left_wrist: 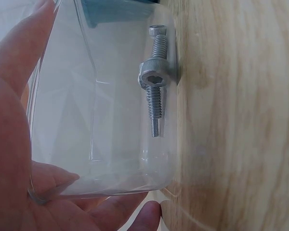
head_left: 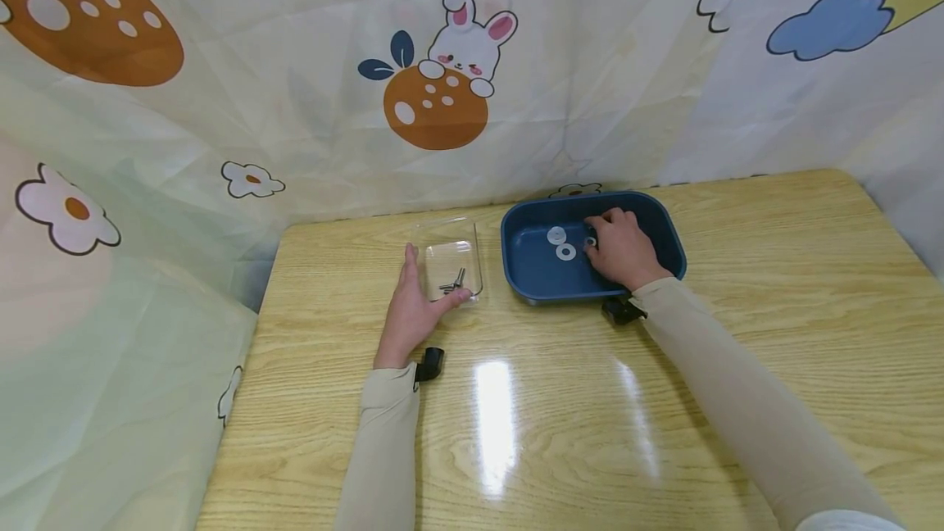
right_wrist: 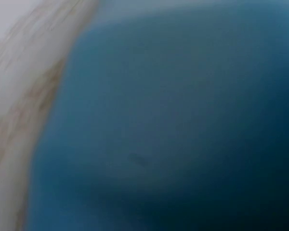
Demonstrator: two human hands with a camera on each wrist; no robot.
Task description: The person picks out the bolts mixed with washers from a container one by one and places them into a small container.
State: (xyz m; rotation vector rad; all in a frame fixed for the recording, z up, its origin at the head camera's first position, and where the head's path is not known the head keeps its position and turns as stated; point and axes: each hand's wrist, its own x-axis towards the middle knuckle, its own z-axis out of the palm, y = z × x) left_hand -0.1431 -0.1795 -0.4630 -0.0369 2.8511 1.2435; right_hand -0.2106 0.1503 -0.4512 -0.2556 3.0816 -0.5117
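This is looking like a makeshift work corner: pale cloth (head_left: pixel 310 105) printed with a cartoon rabbit (head_left: pixel 460 47) and flowers (head_left: pixel 62 228) is hanging behind a wood-grain table (head_left: pixel 560 433) and along its left side, screening off the wider room. On it, metal bolts (left_wrist: pixel 155 72) are lying in a clear box (head_left: pixel 442 259) and washers (head_left: pixel 552 235) in a blue tub (head_left: pixel 529 260), as on a workbench.

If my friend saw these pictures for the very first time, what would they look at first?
Probably the white bunny peeking over a spotted orange fruit, printed on the cloth behind the table. Next might come the dark blue tray, where the right hand is inside near pale rings. To its left, the left hand holds a clear box with shiny bolts.
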